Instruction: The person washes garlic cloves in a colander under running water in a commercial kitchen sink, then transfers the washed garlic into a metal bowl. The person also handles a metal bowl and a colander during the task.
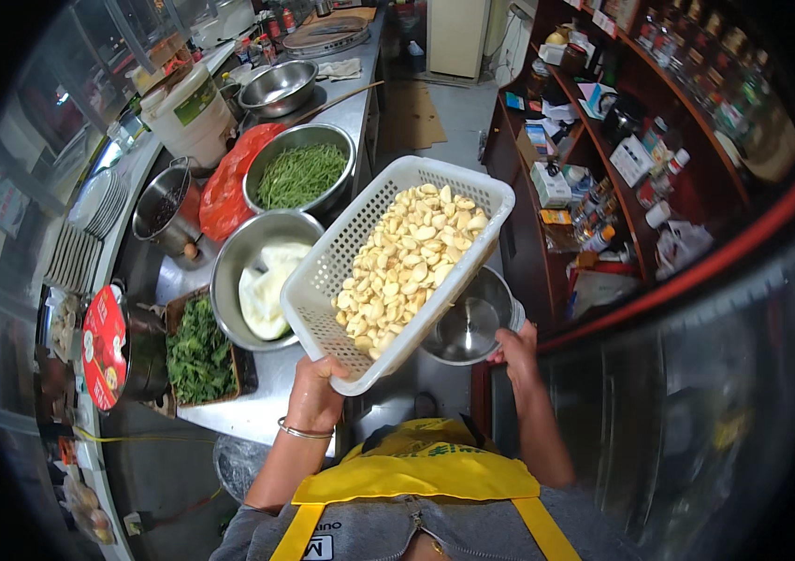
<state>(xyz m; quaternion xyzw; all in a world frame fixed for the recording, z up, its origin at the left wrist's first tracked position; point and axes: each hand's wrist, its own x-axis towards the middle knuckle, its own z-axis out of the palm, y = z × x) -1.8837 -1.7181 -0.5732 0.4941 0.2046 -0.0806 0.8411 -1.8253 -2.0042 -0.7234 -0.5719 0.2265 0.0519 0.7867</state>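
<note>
My left hand (318, 393) grips the near corner of a white perforated plastic basket (331, 242). A heap of peeled garlic cloves (408, 266) lies in the basket, which is held tilted before me. My right hand (518, 350) holds the rim of a round stainless steel bowl (467, 326) on the right. The basket partly hides this bowl, and no food shows in its visible part. Just left of the basket stands a steel basin (225, 273) with a pale white piece (271, 287) in it, perhaps a vegetable.
Along the steel counter (278, 382) stand a bowl of cut green vegetables (303, 175), a red plastic bag (233, 186), a basket of leafy greens (201, 354) and a steel pot (169, 203). Stacked plates (99, 203) line the left ledge. A crowded wooden shelf (601, 151) rises on the right.
</note>
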